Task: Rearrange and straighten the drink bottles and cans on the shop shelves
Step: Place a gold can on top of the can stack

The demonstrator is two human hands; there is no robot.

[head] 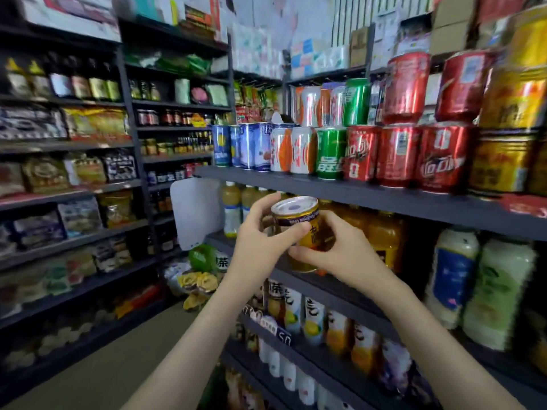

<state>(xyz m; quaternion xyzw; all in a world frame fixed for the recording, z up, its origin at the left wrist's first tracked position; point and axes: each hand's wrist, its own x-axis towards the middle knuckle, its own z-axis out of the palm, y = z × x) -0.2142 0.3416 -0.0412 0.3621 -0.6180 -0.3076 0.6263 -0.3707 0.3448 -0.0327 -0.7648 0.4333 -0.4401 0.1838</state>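
Gold can (297, 229) with a purple band and a silver lid, held up between both hands, lid tipped a little toward the camera. Sits in front of the gap under the can shelf (355, 196), before a row of orange bottles (384, 235). Cannot tell whether its base touches the lower shelf (334, 291) or hangs just above it.

Left hand (257, 241) grips the can's upper part: thumb laid across the front below the band, fingers curled round behind the rim. Right hand (340, 250) grasps the lower right side, fingers bent round the body, thumb at the front near the base. Both forearms reach up from the bottom edge, bare.

Above, on the can shelf, a packed row running left to right: blue cans (242, 145), white-and-orange cans (291, 149), a green can (330, 152), red cans (396, 155), gold cans (500, 161). A second layer stands stacked on top of that row, some of it leaning.

Left of the orange bottles, pale yellow bottles (232, 208); beside those, a white board (195, 211) at the shelf end. Far right on the same level, a white bottle with a blue label (453, 273) next to a green-labelled one (497, 291). One level down, tea bottles (313, 318) with yellow fruit on the labels.

Across the aisle to the left, dark shelving with snack packs (88, 125) and jars (174, 116); grey floor (103, 365) below.
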